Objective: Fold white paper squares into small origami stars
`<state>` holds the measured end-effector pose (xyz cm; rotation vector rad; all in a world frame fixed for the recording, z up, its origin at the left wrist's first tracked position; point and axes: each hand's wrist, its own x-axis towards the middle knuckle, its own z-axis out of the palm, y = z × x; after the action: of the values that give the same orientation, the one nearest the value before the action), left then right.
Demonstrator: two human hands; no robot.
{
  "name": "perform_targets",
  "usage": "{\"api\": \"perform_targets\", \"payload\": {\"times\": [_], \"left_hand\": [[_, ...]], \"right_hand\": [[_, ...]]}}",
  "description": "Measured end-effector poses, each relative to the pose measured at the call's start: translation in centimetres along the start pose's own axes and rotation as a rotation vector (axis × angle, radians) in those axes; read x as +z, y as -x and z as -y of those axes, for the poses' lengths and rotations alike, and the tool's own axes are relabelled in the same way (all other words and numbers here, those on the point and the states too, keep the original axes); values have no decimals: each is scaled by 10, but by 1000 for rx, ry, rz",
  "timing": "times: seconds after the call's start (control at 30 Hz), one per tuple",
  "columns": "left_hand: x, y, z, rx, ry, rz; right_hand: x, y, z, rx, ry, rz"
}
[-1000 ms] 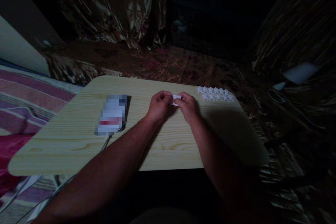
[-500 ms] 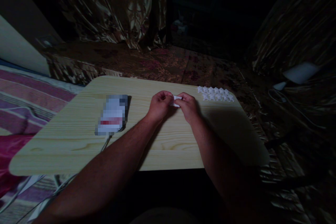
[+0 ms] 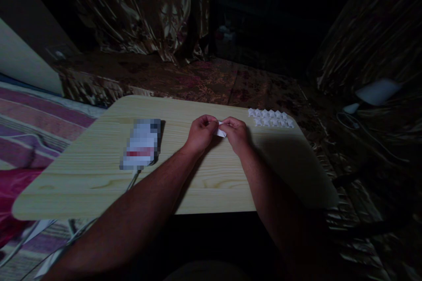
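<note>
A small piece of folded white paper (image 3: 221, 131) is pinched between my two hands, just above the middle of the wooden table (image 3: 217, 171). My left hand (image 3: 201, 131) grips its left side with thumb and fingers closed. On the other side, my right hand (image 3: 235, 131) holds it between thumb and forefinger. The fingers cover much of the paper, so its full shape is hidden. To the right of my hands, several small white folded paper stars (image 3: 271, 117) lie in two rows near the table's far right corner.
A phone-like device (image 3: 141, 142), blurred out by pixelation, lies on the left of the table with a cable (image 3: 132, 180) running toward me. Striped bedding (image 3: 39, 116) borders the table's left side. Beyond the far edge is a patterned cloth surface (image 3: 198, 77). A lamp-like object (image 3: 377, 92) stands at right.
The white paper has turned slightly between my fingers, and its visible part now points more toward me. My right thumb has shifted a little. The stars and the device stay where they were.
</note>
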<state>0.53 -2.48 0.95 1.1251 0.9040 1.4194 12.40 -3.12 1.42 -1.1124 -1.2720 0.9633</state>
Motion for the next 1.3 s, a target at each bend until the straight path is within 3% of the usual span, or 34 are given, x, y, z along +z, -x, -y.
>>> {"api": "perform_targets", "payload": {"times": [0.5,0.83,1.3], "left_hand": [[-2,-2,3,-27,-4,3],[-2,-2,1,-9,28,-104],[-2,-1,2,-2,41,-98]], "right_hand": [[-2,-1,0,-9,15,6],[3,0,-1,94,-42,93],[3,-1,-8,71,-47,89]]}}
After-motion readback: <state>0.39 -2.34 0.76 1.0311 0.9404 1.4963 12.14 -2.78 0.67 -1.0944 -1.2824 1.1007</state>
